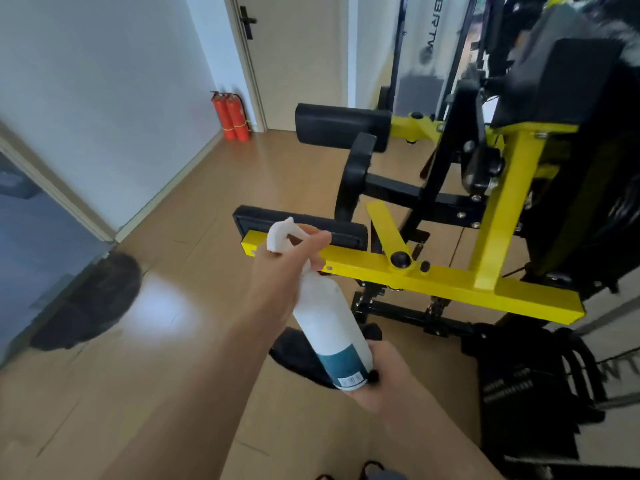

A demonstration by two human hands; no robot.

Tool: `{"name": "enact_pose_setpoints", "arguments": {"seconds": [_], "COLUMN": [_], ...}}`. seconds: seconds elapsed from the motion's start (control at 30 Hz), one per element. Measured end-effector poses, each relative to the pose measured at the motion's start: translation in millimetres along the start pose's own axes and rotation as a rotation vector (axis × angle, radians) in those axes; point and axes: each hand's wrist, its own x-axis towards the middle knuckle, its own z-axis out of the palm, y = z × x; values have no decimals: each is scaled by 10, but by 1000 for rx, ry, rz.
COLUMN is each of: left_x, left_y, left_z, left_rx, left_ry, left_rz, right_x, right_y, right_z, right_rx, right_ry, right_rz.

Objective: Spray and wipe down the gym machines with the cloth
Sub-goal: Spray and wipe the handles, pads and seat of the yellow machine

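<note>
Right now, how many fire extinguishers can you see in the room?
2. Both stand on the floor in the far corner by the door frame, touching side by side: the left fire extinguisher and the right fire extinguisher. Others could be hidden behind the gym machine.

You are seeing one spray bottle (329, 327), two fire extinguishers (231, 116), one gym machine (415, 271), one door (294, 60) and one dark cloth (301, 358).

Head view, downward, perhaps slightly blurred.
</note>
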Motion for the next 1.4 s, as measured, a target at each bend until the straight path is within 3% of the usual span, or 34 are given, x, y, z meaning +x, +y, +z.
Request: {"name": "enact_pose_setpoints", "arguments": {"seconds": [0.1,0.37,0.47,0.63,0.83,0.9,1.1,1.4], "left_x": [448,1324,1636,2152,2514,2642,2959,2995], "left_y": [64,340,393,189,-108,-128,-176,-218], "left_z": [-41,-58,-89,-260,-550,-601,-625,-510], "left_rx": [109,215,312,739,1310,1353,1370,1355], "left_ry": [-80,-74,-112,-254,-605,-641,-824,-826], "left_rz": [79,107,171,79,63,76,121,41], "right_x": [241,856,945,823,803,856,942,846], "right_y": [-112,-573,-907,-1467,-1642,-1581,-1386,-1475], "right_z": [415,1181,1432,1697,1758,1798,1894,1807], "right_rx": [8,-603,-711,-507,-435,-508,-601,-605], "right_ry": [-48,248,306,331,552,640,679,723], "right_rz": [40,-396,-585,-837,-1176,-1286,-1458,-1500]}}
